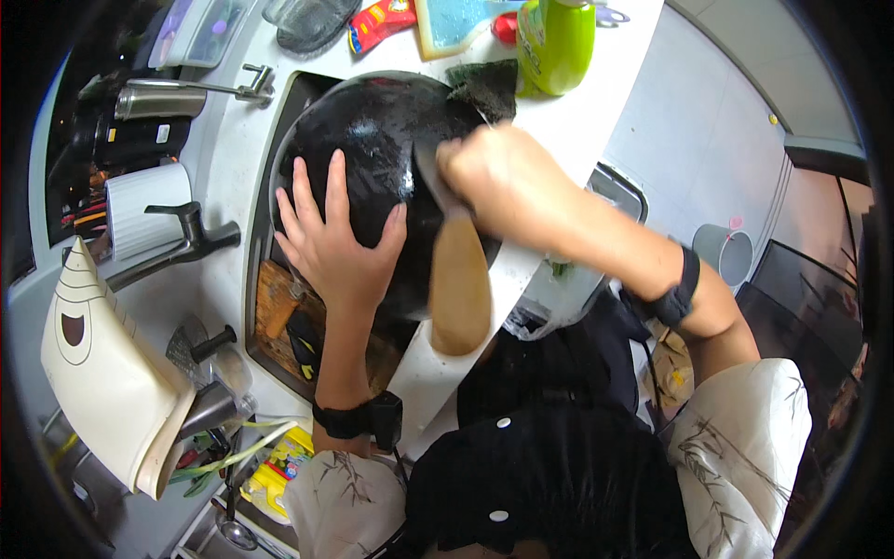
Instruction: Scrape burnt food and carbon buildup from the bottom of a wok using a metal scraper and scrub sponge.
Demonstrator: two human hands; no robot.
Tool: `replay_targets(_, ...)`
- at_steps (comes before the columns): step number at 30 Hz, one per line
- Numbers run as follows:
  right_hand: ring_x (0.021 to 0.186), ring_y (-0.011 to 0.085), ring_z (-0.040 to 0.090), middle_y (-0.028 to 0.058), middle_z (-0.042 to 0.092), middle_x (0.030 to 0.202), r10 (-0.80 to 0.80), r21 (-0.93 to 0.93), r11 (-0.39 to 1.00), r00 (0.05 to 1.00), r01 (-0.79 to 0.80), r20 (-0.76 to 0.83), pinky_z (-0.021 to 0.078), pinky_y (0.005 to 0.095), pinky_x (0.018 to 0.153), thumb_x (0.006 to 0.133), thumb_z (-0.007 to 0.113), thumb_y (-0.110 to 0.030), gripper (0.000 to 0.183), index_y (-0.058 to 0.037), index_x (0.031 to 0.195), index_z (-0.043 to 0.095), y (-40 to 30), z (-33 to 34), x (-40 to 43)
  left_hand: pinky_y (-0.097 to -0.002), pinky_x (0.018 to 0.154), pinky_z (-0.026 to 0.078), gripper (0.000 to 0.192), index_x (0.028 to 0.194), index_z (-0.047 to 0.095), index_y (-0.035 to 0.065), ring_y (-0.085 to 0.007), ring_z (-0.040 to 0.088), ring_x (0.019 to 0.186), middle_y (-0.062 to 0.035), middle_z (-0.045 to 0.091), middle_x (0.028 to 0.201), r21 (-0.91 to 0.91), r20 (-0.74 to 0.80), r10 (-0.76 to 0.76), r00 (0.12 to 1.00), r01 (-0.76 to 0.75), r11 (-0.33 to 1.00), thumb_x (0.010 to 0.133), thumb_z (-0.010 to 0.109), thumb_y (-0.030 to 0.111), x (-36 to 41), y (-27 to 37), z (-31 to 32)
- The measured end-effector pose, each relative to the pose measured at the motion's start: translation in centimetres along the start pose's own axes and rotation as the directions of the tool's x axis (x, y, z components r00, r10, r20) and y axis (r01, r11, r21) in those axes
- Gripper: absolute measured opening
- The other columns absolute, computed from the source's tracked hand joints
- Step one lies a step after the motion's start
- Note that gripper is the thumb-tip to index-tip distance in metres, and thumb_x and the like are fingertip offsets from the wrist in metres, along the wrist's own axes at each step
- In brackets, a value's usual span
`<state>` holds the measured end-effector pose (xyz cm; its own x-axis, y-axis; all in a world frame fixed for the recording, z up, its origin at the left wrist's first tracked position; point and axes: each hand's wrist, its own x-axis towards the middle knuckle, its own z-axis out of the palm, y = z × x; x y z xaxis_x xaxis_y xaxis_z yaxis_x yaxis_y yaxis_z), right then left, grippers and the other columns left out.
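A large round black wok or pan [367, 133] lies over the sink [252, 307]; its surface looks wet. My left hand [342, 237] rests flat on it, fingers spread. My right hand [489, 175] is a blurred fist over the pan's right part, closed at the metal part of a tool with a wooden handle [459, 286]. That handle points back towards me, over the counter edge. The tool's metal end is partly hidden by the fist, so its kind is unclear. A dark scouring pad [489, 87] lies just beyond my right hand.
A green bottle [559, 49], a red packet [380, 24] and a blue board [454, 28] stand or lie at the back of the counter [601, 91]. A black faucet [192, 234] and a cream pointed container [105, 370] are on the left. A lined bin [559, 300] stands below right.
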<state>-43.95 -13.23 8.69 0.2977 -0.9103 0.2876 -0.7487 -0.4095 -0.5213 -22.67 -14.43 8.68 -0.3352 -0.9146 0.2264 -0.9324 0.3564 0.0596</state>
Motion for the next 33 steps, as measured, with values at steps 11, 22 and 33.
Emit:
replay_targets(11, 0.058, 0.0322, 0.065, 0.0155, 0.061, 0.060, -0.017, 0.091, 0.996, 0.999, 0.020, -0.028, 0.0533, 0.0415, 0.054, 0.069, 0.062, -0.014, 0.013, -0.0033, 0.062, 0.063, -2.5, 0.2, -2.1, -0.0695, 0.101, 0.024, 0.082, 0.144, 0.043, 0.0257, -0.0506, 0.030, 0.134, -0.0157, 0.033, 0.151, -0.029, -0.004, 0.027, 1.000, -0.027, 0.999, 0.071, 0.075, 0.043, 0.0, -0.2, 0.4)
replay_targets(22, 0.083, 0.0210, 0.069, 0.0143, 0.071, 0.092, 0.453, 0.796, 0.524, 0.890, -0.303, 0.040, 0.0542, 0.0304, 0.077, 0.080, 0.071, -0.009, 0.034, -0.0055, 0.114, 0.067, -2.8, -1.0, -6.5, -0.0639, 0.103, 0.027, 0.074, 0.143, 0.045, 0.0230, -0.0500, 0.032, 0.133, -0.0173, 0.035, 0.150, -0.010, -0.022, 0.045, 0.999, -0.046, 0.999, 0.076, 0.073, 0.039, 0.0, -0.2, 0.3)
replay_targets(33, 0.086, 0.0125, 0.063, 0.0069, 0.068, 0.100, 0.598, 0.546, 0.656, 0.800, -0.521, 0.045, 0.0514, 0.0286, 0.080, 0.082, 0.073, -0.007, 0.036, -0.0060, 0.117, 0.065, -1.4, -2.3, -6.5, -0.0579, 0.107, 0.027, 0.069, 0.144, 0.043, 0.0221, -0.0489, 0.033, 0.133, -0.0179, 0.036, 0.149, 0.025, -0.038, 0.045, 0.998, -0.044, 0.999, 0.081, 0.069, 0.036, -0.3, 0.0, 0.0)
